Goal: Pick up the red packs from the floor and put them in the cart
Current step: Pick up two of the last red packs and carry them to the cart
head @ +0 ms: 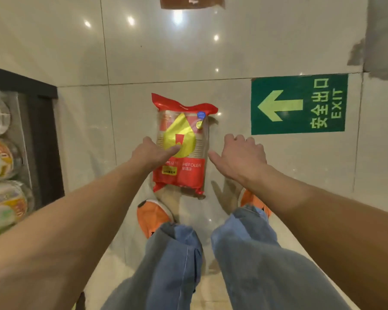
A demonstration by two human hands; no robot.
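A red plastic pack with a yellow drop shape on its front (184,145) lies flat on the shiny pale tiled floor (233,52). Stacked paper cups show through its clear middle part. It is the only red pack in view, and no cart shows.

The left hand (151,153) is at the left side of the pack. Its thumb lies on the yellow drop, and its fingers curl down along the pack's left edge. The hand is partly open and touches the pack, but I cannot tell if it has a firm hold.

The right hand (239,158) is just to the right of the pack. It is open and holds nothing. Its thumb points at the pack's right edge, very close to it.

Just below the pack are two orange shoes (151,217) and blue jeans legs (177,265).

To the right of the pack, a green exit sign with a pale arrow (298,104) is stuck on the floor.

Far to the left of the pack stands a dark shelf (43,135) with round clear-wrapped packs (2,162) on it.
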